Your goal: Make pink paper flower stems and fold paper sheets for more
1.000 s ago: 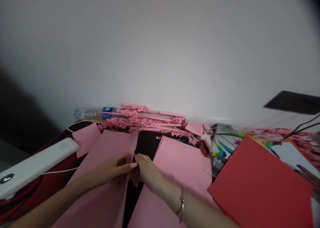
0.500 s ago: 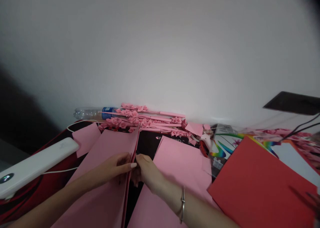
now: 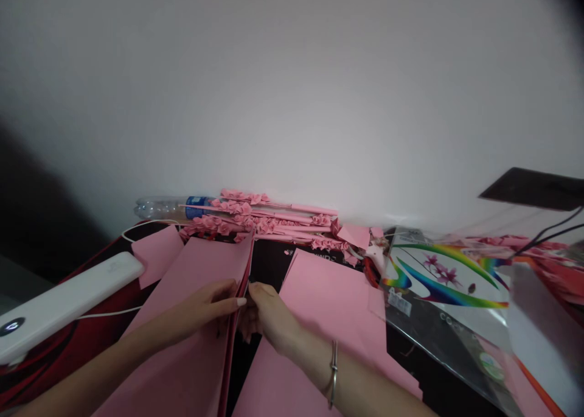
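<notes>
Both hands, the left hand and right hand, pinch the folded pink paper sheet along its right edge, the crease only begun, while finished paper roses lie at twelve o'clock.

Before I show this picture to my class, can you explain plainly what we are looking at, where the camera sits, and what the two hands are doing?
The camera sits on a person's head, looking forward and down at a cluttered table against a white wall. The left hand and right hand pinch the edge of a folded pink paper sheet. Another pink sheet lies to the right. Behind lie pink paper flower stems and a plastic bottle. A white power bank lies left, a rainbow-printed paper pack right.
</notes>
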Tool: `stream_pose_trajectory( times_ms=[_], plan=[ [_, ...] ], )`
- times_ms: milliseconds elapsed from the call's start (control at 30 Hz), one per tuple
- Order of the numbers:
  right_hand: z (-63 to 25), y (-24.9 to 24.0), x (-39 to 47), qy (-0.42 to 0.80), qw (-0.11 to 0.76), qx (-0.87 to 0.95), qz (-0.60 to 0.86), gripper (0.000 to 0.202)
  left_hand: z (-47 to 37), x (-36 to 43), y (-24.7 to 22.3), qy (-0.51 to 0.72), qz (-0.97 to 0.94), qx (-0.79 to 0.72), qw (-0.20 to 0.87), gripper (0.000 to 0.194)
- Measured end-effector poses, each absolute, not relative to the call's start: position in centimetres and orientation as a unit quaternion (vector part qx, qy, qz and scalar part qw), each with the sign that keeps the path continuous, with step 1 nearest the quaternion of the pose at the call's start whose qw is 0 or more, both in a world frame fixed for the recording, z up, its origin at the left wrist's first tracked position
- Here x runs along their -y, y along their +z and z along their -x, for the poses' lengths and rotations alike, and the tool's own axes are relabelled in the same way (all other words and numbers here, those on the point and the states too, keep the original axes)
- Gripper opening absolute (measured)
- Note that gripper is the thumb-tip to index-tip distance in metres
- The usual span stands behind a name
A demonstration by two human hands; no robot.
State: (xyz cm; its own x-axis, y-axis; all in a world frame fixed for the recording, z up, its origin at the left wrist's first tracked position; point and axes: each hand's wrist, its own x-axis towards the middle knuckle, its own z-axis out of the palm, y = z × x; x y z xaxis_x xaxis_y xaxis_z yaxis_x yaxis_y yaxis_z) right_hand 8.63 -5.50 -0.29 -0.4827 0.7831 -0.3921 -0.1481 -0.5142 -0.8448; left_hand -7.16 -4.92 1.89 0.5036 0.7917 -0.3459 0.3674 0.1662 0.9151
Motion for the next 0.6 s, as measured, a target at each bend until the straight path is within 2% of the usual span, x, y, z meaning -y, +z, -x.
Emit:
stream_pose_trajectory(
  times_ms=[300,433,600],
  plan=[
    [-8.65,-0.41,5.42,0.773,0.298,0.389,0.403,0.046,7.14,4.82,1.97,0.183,-0.626,-0.432,0.623,0.031],
    [-8.67,-0.36,5.44,0.766,0.298,0.399,0.407,0.054,7.27,4.78,1.62,0.181,-0.629,-0.426,0.624,0.034],
    [-8.7,-0.22,5.55,0.754,0.299,0.414,0.412,0.054,7.31,4.83,1.43,0.181,-0.63,-0.433,0.619,0.037]
  ],
)
